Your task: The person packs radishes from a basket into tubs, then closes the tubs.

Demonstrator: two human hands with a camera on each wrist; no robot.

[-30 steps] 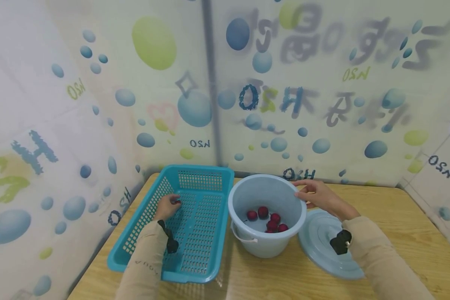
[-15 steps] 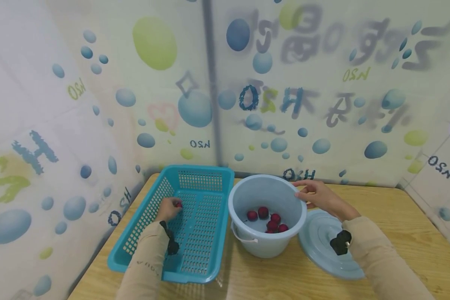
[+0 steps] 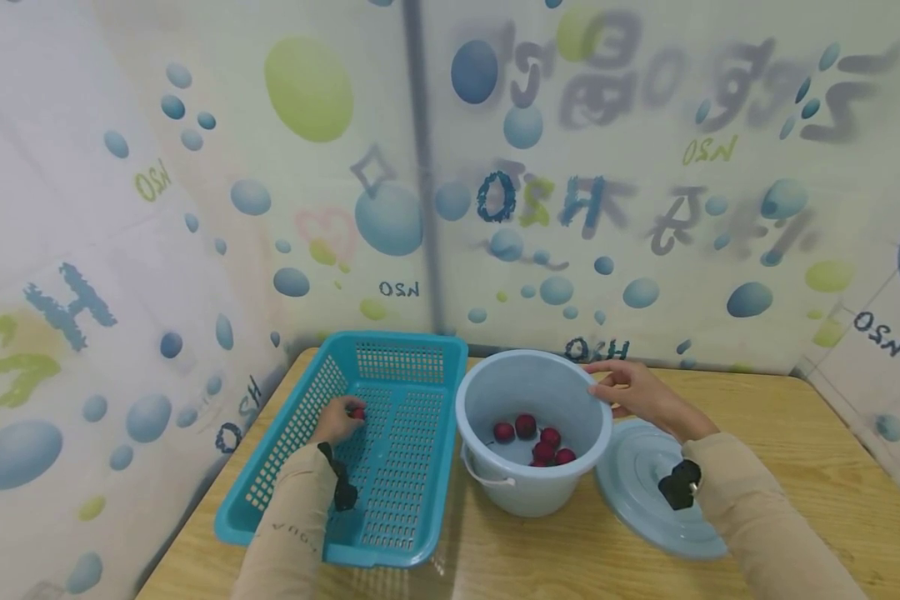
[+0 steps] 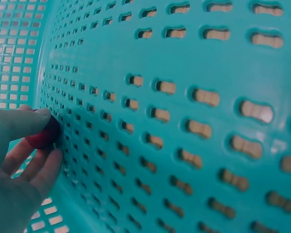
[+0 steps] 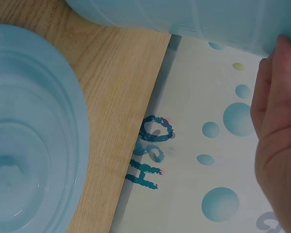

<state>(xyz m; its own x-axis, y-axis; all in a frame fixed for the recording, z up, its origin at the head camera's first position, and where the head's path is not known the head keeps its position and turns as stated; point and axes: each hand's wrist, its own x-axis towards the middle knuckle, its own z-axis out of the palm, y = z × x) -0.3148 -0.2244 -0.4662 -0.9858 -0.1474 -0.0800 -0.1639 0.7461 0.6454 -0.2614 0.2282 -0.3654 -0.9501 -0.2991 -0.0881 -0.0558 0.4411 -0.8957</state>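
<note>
In the teal basket (image 3: 453, 417), my left hand (image 3: 337, 419) pinches a dark red cherry (image 4: 44, 133) between thumb and fingers, low against the perforated floor. To its right a light blue bucket (image 3: 532, 492) stands upright, holding several more cherries (image 3: 526, 426) at the bottom, one with a thin stem. My right hand (image 3: 648, 396) grips the bucket's right rim, thumb over the edge and fingers along the outside. In the right wrist view the fingers (image 5: 281, 87) lie against the bucket's outer wall.
A light blue lid (image 3: 645, 483) lies on the wooden table (image 3: 795, 467) right of the bucket, under my right forearm. The bucket's white handle (image 3: 487, 475) hangs down in front. A patterned wall (image 3: 607, 233) rises behind the table's far edge.
My left hand has closed on the cherry and drawn slightly back and right; the fruit shows more clearly. The right hand and bucket stay in place.
</note>
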